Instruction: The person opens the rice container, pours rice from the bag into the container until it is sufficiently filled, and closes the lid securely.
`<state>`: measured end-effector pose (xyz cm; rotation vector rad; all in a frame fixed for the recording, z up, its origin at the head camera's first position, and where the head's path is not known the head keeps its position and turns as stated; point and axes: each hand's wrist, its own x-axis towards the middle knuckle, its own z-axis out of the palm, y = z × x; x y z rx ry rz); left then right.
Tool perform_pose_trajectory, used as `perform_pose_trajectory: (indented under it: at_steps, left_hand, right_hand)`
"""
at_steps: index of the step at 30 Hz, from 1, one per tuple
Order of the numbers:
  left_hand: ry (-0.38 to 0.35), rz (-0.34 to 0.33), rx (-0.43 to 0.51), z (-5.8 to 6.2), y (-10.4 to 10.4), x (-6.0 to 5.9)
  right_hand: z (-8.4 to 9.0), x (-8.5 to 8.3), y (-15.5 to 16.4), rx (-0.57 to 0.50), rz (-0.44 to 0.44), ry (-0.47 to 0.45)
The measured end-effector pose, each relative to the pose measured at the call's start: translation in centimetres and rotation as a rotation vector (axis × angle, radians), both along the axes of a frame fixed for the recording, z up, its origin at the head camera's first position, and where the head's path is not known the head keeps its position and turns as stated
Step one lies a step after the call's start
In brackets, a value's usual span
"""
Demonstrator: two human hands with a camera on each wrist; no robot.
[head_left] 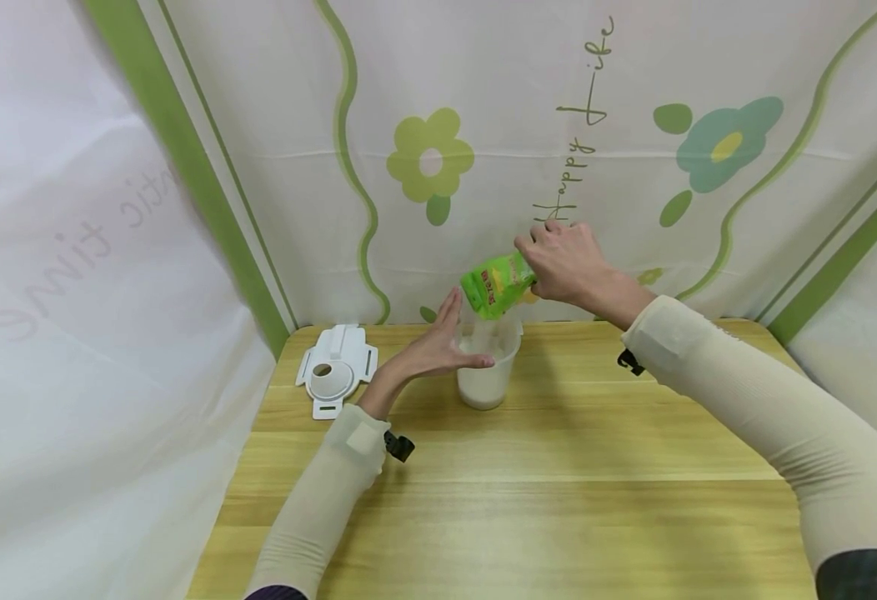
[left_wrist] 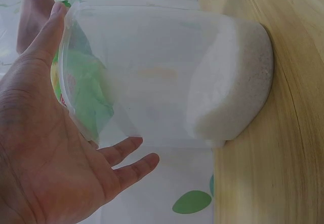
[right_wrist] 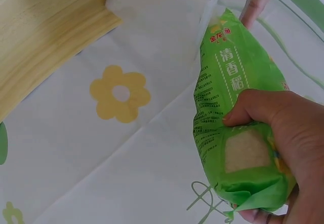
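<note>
Backdrop: white fabric sheeting printed with green stripes and flowers, enclosing three sides of the work area.

Surface: light wooden table, grain running side to side.

Item 1: white plastic lid with funnel-like opening, lying flat near the back left corner of the table, well apart from the hands.

Item 2: translucent plastic container, upright at the middle back of the table, lower part filled with white rice; the left wrist view shows the grain heaped against the base.

Item 3: green rice bag, tilted mouth-down directly over the container's rim; a clear window near its closed end shows grain in the right wrist view.

Risks, as judged: the bag's mouth sits close to the rim, so a steeper tilt or a sideways drift could send rice over the edge onto the table. The container is light and only lightly steadied; a nudge from the bag could tip it.

Right hand: fingers and thumb curled round the bag's closed end, gripping it raised above the container.

Left hand: fingers straight and spread, palm toward the container's side, thumb along the wall near the rim; steadying rather than clasping.
</note>
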<state>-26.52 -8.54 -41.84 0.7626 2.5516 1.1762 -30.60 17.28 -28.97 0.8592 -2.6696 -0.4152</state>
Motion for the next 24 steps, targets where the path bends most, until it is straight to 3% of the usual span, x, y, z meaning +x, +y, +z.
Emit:
perform_pose_trajectory:
  at_steps: [24]
  left_hand:
    - [-0.020, 0.011, -0.007, 0.05, 0.02, -0.03]
  right_hand:
    - [0.20, 0.18, -0.09, 0.020, 0.045, 0.062]
